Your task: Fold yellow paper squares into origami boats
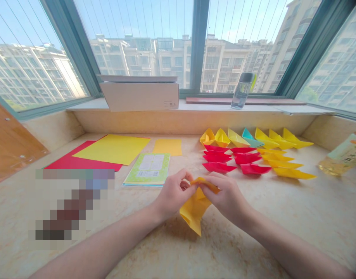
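Note:
Between my two hands is a partly folded piece of orange-yellow paper (pixel 195 209), creased and hanging down toward me. My left hand (pixel 178 192) pinches its upper left edge between thumb and fingers. On the other side, my right hand (pixel 226 192) grips the upper right part, thumb in front and fingers behind. The paper is held just above the stone-patterned counter (pixel 154 252). Beyond my hands stand folded paper boats in rows: red boats (pixel 218 167), yellow boats (pixel 294 172) and one turquoise boat (pixel 250 137).
Yellow sheets (pixel 114 149) overlap a red sheet (pixel 67 159) at left. Near them lie a green-covered paper pack (pixel 147 168) and a small orange square (pixel 167 147). A white box (pixel 143 93) and water bottle (pixel 242 91) stand on the sill. A drink bottle (pixel 341 155) is far right.

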A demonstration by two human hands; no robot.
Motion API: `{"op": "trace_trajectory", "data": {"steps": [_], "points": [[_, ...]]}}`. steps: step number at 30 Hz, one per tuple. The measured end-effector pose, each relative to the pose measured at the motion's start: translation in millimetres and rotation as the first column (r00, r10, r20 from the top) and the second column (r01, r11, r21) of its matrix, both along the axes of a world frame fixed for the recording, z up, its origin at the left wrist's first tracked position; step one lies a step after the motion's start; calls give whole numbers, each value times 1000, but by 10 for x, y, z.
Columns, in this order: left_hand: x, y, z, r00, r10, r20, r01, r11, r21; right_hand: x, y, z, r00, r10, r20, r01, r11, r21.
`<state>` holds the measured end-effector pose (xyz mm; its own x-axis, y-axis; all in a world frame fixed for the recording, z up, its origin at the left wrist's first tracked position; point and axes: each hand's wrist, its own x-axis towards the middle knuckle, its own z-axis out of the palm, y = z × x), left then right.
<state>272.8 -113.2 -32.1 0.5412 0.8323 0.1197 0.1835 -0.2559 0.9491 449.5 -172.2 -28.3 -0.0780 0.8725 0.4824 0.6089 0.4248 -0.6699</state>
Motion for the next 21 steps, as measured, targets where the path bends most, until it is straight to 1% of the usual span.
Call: {"op": "trace_trajectory", "data": {"steps": [4,8,12,15,19,21], "points": [[1,-12,2,999,5,-33,-4,1000,22,-3,-3,-8,1000,-12,-2,12,1000,-7],[6,-25,1,1000,10,-6,-10,1000,11,9,8,-10,999,-26,-21,26,1000,-8],[23,-56,41,999,-37,-18,37,999,-24,4,15,-15,998,-54,-27,54,999,0],[38,-76,73,997,-64,-42,64,998,6,-12,10,-24,997,-78,-14,78,997,-15],[43,-76,86,996,-15,-88,20,998,55,-22,-8,-27,997,-77,-12,76,997,-31],[38,-73,87,995,-25,-98,33,997,76,-12,-15,-22,996,-88,33,90,995,-46]]}}
